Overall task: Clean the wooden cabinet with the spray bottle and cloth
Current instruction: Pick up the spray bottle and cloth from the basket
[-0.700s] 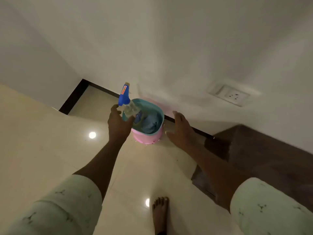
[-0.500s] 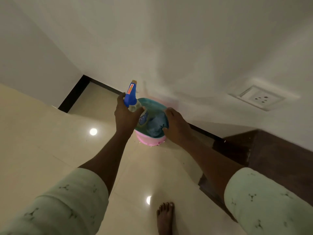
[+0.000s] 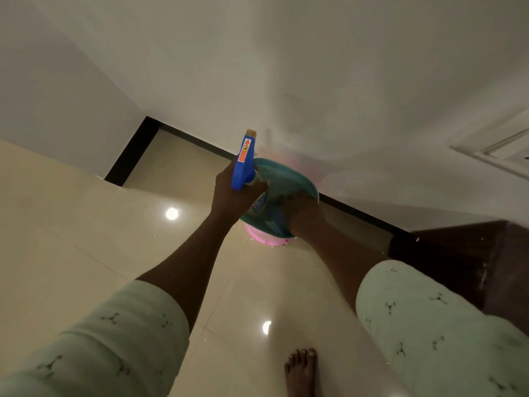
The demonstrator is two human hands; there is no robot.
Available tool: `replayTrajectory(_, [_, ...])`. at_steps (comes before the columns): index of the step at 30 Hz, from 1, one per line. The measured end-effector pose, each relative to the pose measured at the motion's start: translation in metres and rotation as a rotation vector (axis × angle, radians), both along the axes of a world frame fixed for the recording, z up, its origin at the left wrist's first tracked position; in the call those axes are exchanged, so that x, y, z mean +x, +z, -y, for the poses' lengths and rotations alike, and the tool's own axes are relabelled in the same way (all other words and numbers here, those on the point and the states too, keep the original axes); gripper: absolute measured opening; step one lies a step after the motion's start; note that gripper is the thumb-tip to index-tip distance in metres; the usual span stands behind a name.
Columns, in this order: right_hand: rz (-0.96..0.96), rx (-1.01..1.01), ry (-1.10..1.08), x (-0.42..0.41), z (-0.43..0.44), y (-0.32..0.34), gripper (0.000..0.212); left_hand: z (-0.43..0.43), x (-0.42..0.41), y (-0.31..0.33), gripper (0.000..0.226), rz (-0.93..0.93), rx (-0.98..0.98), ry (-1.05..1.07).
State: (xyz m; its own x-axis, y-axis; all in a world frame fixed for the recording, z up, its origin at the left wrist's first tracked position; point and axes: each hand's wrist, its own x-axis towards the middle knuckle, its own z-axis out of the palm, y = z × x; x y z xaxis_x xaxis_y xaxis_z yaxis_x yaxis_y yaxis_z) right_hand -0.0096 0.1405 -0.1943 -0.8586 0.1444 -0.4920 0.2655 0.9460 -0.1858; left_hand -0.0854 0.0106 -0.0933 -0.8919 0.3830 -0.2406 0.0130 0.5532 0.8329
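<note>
The person's left sleeve [image 3: 114,333] and right sleeve [image 3: 429,325] are pale green, elbow-length, printed with small dark motifs, perhaps sprigs; one foot [image 3: 300,371] is bare.

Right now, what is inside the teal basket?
A blue cloth, with the right hand reaching onto it. That hand and the bottle in the left hand hide the rest.

One spray bottle [image 3: 243,167], one basket [image 3: 289,179] (teal).

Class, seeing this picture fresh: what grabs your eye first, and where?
The blue-topped spray bottle, gripped in the left hand at centre. The right hand reaches into a teal basket on a pink tub by the wall. The dark wooden cabinet sits at far right.
</note>
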Motion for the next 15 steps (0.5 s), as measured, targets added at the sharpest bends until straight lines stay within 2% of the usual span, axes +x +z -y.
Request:
replayTrajectory(3, [-0.01,-0.092,-0.065,0.004,-0.003,0.002,0.041,-0.001,0.001,-0.002,0.034,-0.033,0.027,0.013])
replayTrajectory(4, [-0.105,-0.155,-0.084,0.003,-0.005,0.006,0.037,-0.001,0.001,-0.002,0.033,-0.021,0.042,0.054])
replayTrajectory(6, [-0.414,-0.296,-0.137,0.004,-0.012,0.031,0.016,-0.008,0.0,0.002,0.03,0.029,0.07,0.155])
replayTrajectory(7, [-0.482,-0.345,-0.201,0.003,-0.017,0.046,0.017,-0.013,-0.002,0.006,0.028,0.044,0.07,0.184])
replayTrajectory(9, [-0.431,-0.51,-0.489,0.003,-0.027,0.075,0.018,-0.024,-0.006,0.018,0.024,0.024,0.045,0.182])
replayTrajectory(10, [-0.375,-0.69,-0.745,0.004,-0.033,0.081,0.018,-0.029,-0.007,0.026,0.021,0.001,0.039,0.183])
replayTrajectory(11, [-0.325,-0.958,-0.995,0.01,-0.04,0.093,0.018,-0.034,-0.004,0.037,0.019,-0.02,0.047,0.191])
replayTrajectory(12, [-0.29,-1.244,-1.153,0.018,-0.047,0.104,0.02,-0.039,0.0,0.048,0.017,-0.04,0.06,0.2])
replayTrajectory(13, [-0.293,-1.493,-1.195,0.027,-0.052,0.115,0.025,-0.042,0.004,0.056,0.016,-0.066,0.073,0.202])
replayTrajectory(15, [-0.297,-1.788,-1.171,0.055,-0.064,0.15,0.036,-0.051,0.013,0.078,0.017,-0.137,0.09,0.195])
